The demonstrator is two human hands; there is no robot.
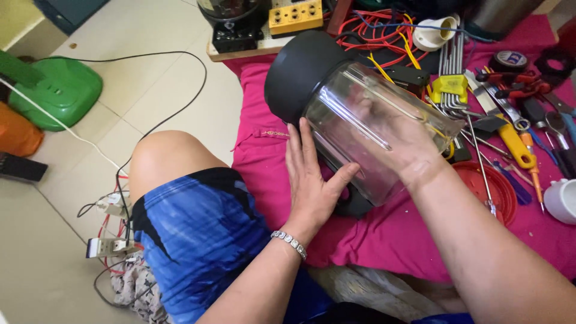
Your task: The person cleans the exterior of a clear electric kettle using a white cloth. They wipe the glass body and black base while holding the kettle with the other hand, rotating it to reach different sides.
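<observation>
While our left hand [312, 180] lies open, flat against the clear glass blender jar with black base [354, 120], our right hand [396, 141] reaches inside it, its grip unclear; metal hand tools [510, 114] crowd the pink cloth [264, 156] just beside it.

The person's arms are bare from the hands up, with no sleeves in view. On the left wrist sits a thin silver-coloured bracelet [288, 242] made of small square links set in a row, each link catching the light like a small clear stone. The left hand [312, 186] shows short, plain nails and no ring on the fingers that can be seen. The right hand [396, 141] is seen only through clear glass, blurred, so any ring or nail detail cannot be told. Over the thigh lie blue shorts [198, 240] of a crinkled fabric, patterned in streaks of bright and dark blue with black patches near the hem. The knee [165, 159] is bare.
</observation>
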